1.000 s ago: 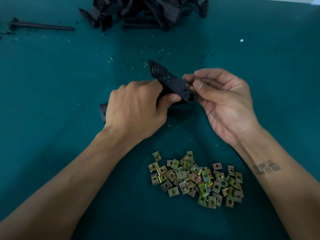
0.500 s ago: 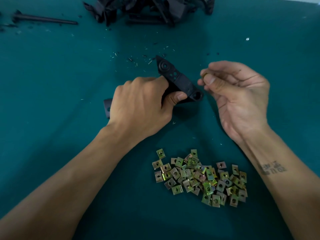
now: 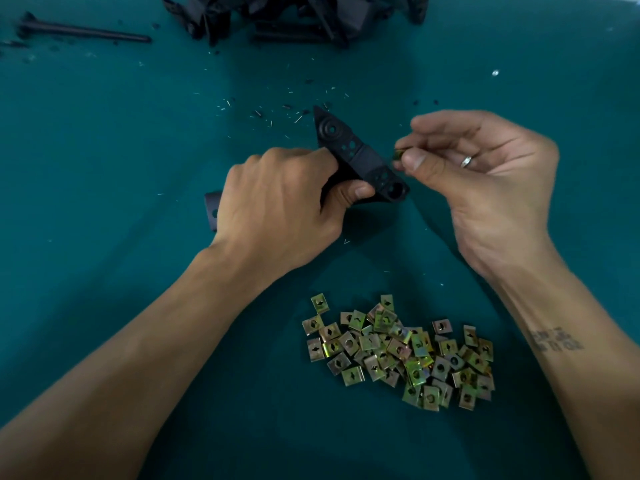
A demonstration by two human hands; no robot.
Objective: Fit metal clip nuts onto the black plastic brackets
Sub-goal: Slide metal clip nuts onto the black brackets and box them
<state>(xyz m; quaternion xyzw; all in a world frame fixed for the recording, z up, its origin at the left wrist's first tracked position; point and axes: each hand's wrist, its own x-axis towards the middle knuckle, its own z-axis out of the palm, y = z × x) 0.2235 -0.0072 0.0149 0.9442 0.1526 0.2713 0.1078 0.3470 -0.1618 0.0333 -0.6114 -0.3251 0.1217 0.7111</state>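
Note:
My left hand (image 3: 284,213) grips a black plastic bracket (image 3: 356,154) around its middle, with one pointed end sticking up to the far side and another end showing left of the wrist. My right hand (image 3: 485,174) pinches a small metal clip nut (image 3: 397,156) between thumb and fingertips, just right of the bracket's near end and slightly apart from it. A pile of several brass-coloured clip nuts (image 3: 401,351) lies on the green mat between my forearms.
A heap of black plastic brackets (image 3: 294,15) sits at the far edge of the green mat (image 3: 104,150). A dark rod (image 3: 86,31) lies at the far left. Small plastic shavings (image 3: 277,112) are scattered beyond the held bracket.
My right hand has drawn back from the bracket's end, now holding the clip nut a little to the right of it. My left hand keeps gripping the bracket.

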